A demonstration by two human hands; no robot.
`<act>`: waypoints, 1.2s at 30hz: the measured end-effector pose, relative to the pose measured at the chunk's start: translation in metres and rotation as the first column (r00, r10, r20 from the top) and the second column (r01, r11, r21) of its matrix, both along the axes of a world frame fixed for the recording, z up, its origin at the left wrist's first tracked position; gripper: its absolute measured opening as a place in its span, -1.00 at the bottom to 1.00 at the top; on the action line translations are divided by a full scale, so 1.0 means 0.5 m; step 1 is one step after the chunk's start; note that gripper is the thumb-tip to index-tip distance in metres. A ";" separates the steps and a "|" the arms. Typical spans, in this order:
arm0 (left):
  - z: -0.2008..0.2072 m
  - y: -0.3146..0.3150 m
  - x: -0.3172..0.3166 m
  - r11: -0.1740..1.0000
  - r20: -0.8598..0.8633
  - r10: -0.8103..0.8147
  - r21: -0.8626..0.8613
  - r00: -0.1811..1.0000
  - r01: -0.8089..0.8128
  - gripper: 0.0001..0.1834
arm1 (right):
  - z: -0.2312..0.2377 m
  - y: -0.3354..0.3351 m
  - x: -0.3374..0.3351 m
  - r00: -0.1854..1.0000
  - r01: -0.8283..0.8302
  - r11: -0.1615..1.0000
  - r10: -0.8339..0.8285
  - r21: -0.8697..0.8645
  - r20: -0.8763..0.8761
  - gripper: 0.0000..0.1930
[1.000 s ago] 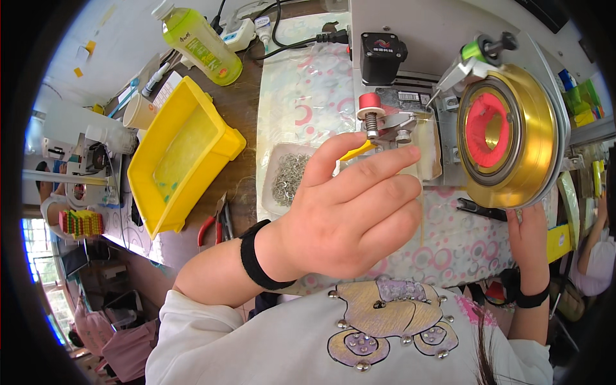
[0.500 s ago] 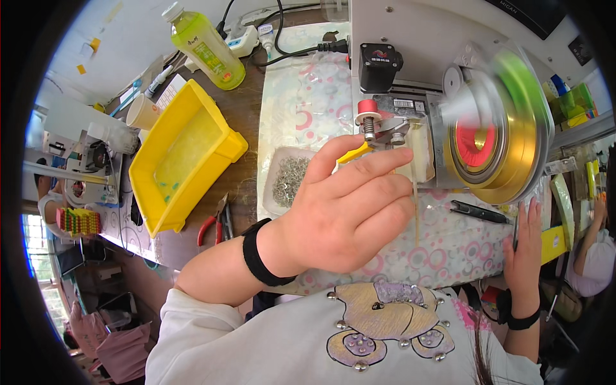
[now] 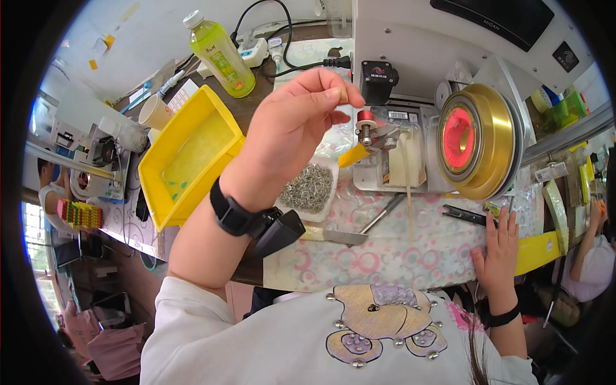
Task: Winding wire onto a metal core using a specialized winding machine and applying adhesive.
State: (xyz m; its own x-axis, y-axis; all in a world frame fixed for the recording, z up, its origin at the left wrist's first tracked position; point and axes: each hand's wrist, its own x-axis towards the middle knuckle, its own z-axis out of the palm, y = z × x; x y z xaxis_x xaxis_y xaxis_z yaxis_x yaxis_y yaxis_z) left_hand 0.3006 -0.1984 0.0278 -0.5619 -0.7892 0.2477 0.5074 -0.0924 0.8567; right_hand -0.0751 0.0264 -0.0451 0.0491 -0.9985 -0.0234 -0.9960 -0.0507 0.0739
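Left grip pinches thumb to finger, contents unclear, beside the red-capped spring post: seemingly a handling step, next needing clearance. Right grip lies flat, released.

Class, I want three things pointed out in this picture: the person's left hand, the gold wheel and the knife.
left hand point(image 3: 296, 110), head view, on the back of the hand
gold wheel point(image 3: 493, 139), head view, on its gold outer part
knife point(image 3: 340, 237), head view, on the blade
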 end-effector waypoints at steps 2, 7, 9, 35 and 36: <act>-0.020 -0.010 0.000 0.995 -0.070 -0.064 0.075 0.996 0.069 -0.90 | 0.000 -0.001 0.004 1.000 0.009 1.000 -0.009 -0.023 0.019 -0.24; -0.062 0.007 -0.003 0.987 -0.153 -0.074 0.129 0.986 0.094 -0.90 | 0.003 0.000 0.008 0.998 0.032 0.999 -0.031 -0.009 0.054 -0.24; -0.069 0.015 -0.005 0.988 -0.147 -0.035 0.144 0.989 0.056 -0.89 | 0.004 0.000 0.010 0.998 0.028 1.000 -0.027 -0.013 0.061 -0.25; -0.088 0.025 -0.020 0.963 -0.217 0.017 0.264 0.976 0.042 -0.88 | -0.007 0.002 0.005 0.980 -0.028 0.995 0.046 -0.094 0.196 -0.33; -0.087 0.027 -0.020 0.963 -0.216 0.019 0.267 0.976 0.040 -0.88 | -0.006 0.001 0.006 0.980 -0.029 0.995 0.047 -0.093 0.195 -0.33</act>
State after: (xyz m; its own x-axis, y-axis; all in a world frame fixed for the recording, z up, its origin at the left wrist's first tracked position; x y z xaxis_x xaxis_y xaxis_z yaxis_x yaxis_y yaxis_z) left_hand 0.2906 -0.1851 -0.0157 -0.5278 -0.8372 0.1431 0.6738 -0.3100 0.6707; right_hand -0.0722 0.0271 -0.0482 0.0814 -0.9935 0.0799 -0.9890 -0.0905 -0.1171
